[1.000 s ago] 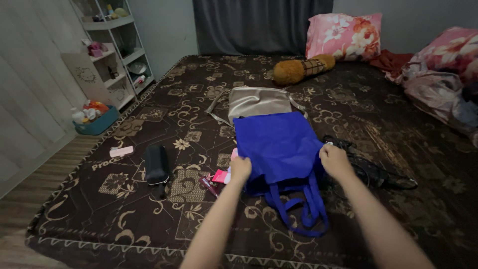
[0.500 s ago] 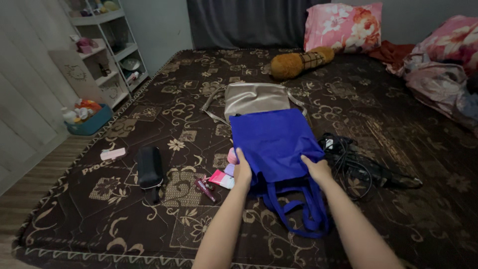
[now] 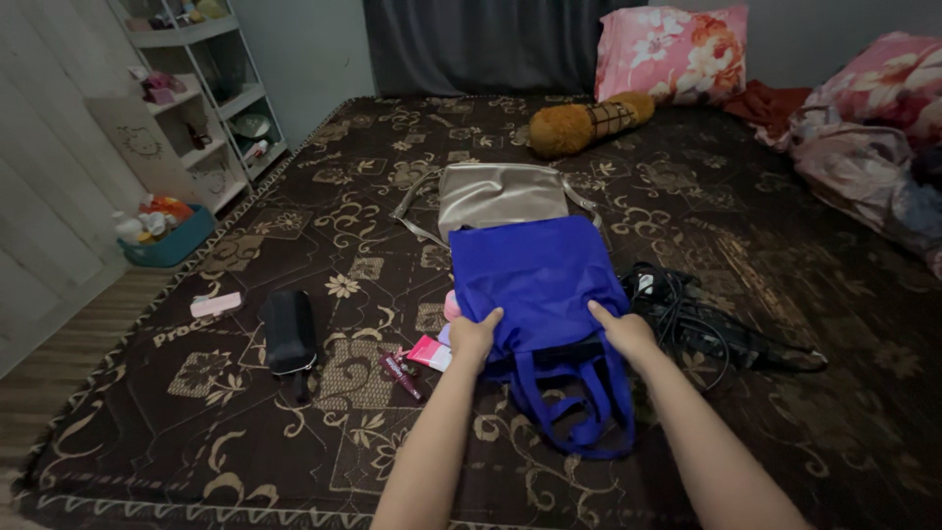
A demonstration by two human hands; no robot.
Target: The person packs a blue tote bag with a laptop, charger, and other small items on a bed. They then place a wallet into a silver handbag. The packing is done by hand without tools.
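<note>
A blue fabric tote bag (image 3: 538,277) lies flat on the dark patterned bed cover (image 3: 392,196), its long handles trailing toward me. My left hand (image 3: 475,337) grips the near left corner of the bag's mouth. My right hand (image 3: 624,335) grips the near right corner. The mouth gapes slightly between my hands. A beige shoulder bag (image 3: 500,194) lies just beyond the tote, partly under it.
A black pouch (image 3: 287,336), a pink flat case (image 3: 216,305) and small pink and red cosmetic items (image 3: 412,361) lie to the left. Black tangled cables (image 3: 706,324) lie to the right. A brown bolster (image 3: 579,123), floral pillows and a white shelf (image 3: 211,93) border the bed.
Both hands have slid down and inward along the tote's near edge, the right one most, and now pinch its mouth slightly open. The camera view shifted a little.
</note>
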